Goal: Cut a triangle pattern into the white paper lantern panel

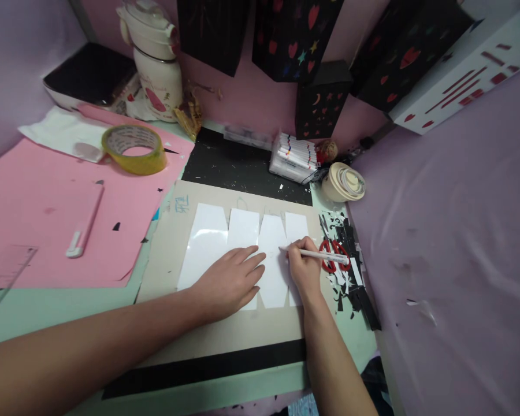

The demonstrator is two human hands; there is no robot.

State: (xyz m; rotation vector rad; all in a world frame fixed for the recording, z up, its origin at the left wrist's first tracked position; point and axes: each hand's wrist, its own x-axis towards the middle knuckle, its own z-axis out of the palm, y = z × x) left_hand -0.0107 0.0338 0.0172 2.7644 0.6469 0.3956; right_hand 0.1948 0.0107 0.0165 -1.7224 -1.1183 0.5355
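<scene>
My left hand (230,283) lies flat with its fingers spread on a white paper sheet (273,266) cut into several tapered panels. In my right hand (304,267) is a slim white pen-like tool (325,255), held in a writing grip. Its pointed tip meets the paper near the gap between the two rightmost panels; whether it is a pen or a blade I cannot tell. Under the paper is a beige board (164,254) with faint blue marks near its upper edge. The left hand and wrist cover the lower part of the left panels.
Red-handled scissors (329,257) lie among black and white paper scraps (353,289) at right. Yellow tape (134,150), a pink-and-white tool (89,222) and a clear ruler (6,277) are at left. Behind stand a marker box (293,159) and a white bottle (158,75); black paper lanterns (290,34) hang above.
</scene>
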